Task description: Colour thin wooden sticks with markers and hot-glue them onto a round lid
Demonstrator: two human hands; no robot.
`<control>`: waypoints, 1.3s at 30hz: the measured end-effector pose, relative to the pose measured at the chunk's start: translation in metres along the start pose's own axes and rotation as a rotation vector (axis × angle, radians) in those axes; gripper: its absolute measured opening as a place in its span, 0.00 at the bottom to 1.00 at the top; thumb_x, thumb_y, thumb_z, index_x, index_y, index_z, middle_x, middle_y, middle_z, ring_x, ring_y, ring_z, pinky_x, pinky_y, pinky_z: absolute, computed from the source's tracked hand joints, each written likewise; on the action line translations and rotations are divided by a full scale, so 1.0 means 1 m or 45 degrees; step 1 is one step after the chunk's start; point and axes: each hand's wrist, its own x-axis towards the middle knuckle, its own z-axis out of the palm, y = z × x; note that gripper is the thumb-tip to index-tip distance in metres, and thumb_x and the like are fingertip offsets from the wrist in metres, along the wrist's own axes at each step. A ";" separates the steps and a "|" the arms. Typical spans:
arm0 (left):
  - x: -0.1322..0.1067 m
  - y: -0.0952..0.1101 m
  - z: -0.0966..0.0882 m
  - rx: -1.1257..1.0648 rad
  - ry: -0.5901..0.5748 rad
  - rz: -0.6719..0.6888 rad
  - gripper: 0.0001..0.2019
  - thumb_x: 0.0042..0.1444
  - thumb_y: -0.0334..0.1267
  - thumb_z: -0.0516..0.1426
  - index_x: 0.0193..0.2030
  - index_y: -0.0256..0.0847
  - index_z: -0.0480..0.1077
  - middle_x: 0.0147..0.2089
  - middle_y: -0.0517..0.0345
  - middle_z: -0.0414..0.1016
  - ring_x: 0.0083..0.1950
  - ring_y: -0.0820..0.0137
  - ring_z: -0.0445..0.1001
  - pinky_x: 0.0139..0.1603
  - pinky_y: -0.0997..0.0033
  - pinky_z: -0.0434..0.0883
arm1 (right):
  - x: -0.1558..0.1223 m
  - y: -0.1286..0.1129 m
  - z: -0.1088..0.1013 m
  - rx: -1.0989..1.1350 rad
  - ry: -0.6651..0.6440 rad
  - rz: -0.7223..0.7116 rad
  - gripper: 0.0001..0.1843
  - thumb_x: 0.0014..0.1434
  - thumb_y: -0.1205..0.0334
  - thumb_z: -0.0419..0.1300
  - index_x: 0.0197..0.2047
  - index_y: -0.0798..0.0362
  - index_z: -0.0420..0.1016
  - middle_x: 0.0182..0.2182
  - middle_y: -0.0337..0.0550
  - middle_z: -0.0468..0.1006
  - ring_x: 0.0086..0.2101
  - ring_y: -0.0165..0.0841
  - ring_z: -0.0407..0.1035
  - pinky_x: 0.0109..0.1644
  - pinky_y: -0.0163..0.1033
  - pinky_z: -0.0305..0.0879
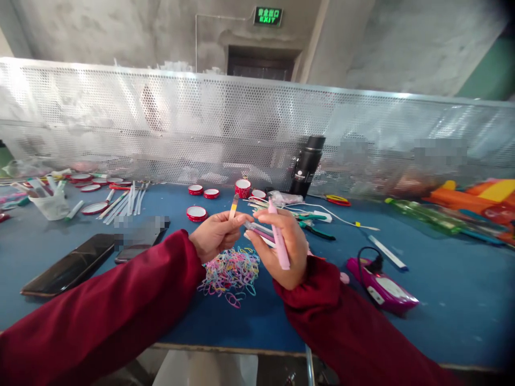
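Observation:
Over the middle of the table, my left hand [219, 236] pinches a slim pen-like stick [233, 208], pale orange with a dark tip, upright between thumb and fingers. My right hand [285, 246] is closed around a pink pen [280, 238], which slants across its fingers. Several more pens [260, 231], grey and purple, lie in the same hand and point toward the left fingertips; their far ends are hidden. Both hands are close together, almost touching. Below them lies a loose pile of small coloured rubber bands [233, 271].
Two dark phones [70, 262] lie left, near a white cup of pens [50, 203]. Red round tins [197, 214] stand behind my hands. A black bottle [308, 166], green-handled pliers [317, 228] and a magenta plug-in device [384, 287] are right. A perforated metal screen [181, 123] closes off the back.

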 end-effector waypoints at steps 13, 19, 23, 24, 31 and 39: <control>-0.002 0.003 0.003 0.041 0.057 -0.077 0.11 0.54 0.42 0.61 0.38 0.36 0.69 0.20 0.70 0.42 0.18 0.83 0.41 0.18 0.79 0.38 | 0.001 0.013 -0.002 -0.198 -0.214 0.085 0.10 0.57 0.65 0.60 0.44 0.45 0.72 0.39 0.42 0.78 0.43 0.39 0.70 0.50 0.49 0.65; 0.000 0.009 -0.001 -0.113 0.376 -0.103 0.04 0.57 0.32 0.54 0.39 0.38 0.65 0.22 0.68 0.47 0.18 0.84 0.47 0.18 0.82 0.44 | 0.005 0.063 -0.020 -0.392 -0.220 0.413 0.10 0.56 0.64 0.59 0.43 0.50 0.70 0.37 0.44 0.78 0.38 0.38 0.72 0.43 0.42 0.64; 0.000 0.009 -0.001 -0.097 0.426 -0.106 0.04 0.59 0.30 0.51 0.34 0.36 0.64 0.26 0.63 0.58 0.21 0.83 0.57 0.19 0.84 0.52 | -0.006 0.085 -0.020 -0.581 -0.598 0.517 0.08 0.53 0.66 0.59 0.39 0.52 0.72 0.31 0.43 0.78 0.32 0.36 0.71 0.35 0.37 0.60; 0.000 0.008 -0.001 -0.064 0.440 -0.103 0.04 0.59 0.31 0.51 0.34 0.36 0.65 0.27 0.61 0.61 0.22 0.82 0.61 0.20 0.84 0.54 | -0.008 0.087 -0.018 -0.621 -0.641 0.532 0.08 0.53 0.66 0.59 0.39 0.52 0.72 0.30 0.43 0.78 0.31 0.36 0.71 0.34 0.37 0.58; 0.002 0.005 -0.005 0.086 0.450 -0.026 0.08 0.55 0.36 0.59 0.40 0.36 0.75 0.33 0.55 0.70 0.28 0.80 0.67 0.22 0.84 0.59 | -0.015 0.089 -0.007 -0.703 -0.728 0.566 0.08 0.53 0.68 0.56 0.38 0.53 0.72 0.29 0.43 0.77 0.30 0.35 0.68 0.34 0.37 0.57; 0.003 0.006 -0.005 -0.036 0.363 -0.046 0.09 0.52 0.35 0.62 0.41 0.35 0.76 0.33 0.53 0.72 0.26 0.80 0.67 0.21 0.83 0.60 | -0.015 0.095 -0.005 -0.729 -0.577 0.637 0.11 0.52 0.67 0.59 0.41 0.52 0.72 0.32 0.46 0.78 0.33 0.39 0.70 0.37 0.41 0.61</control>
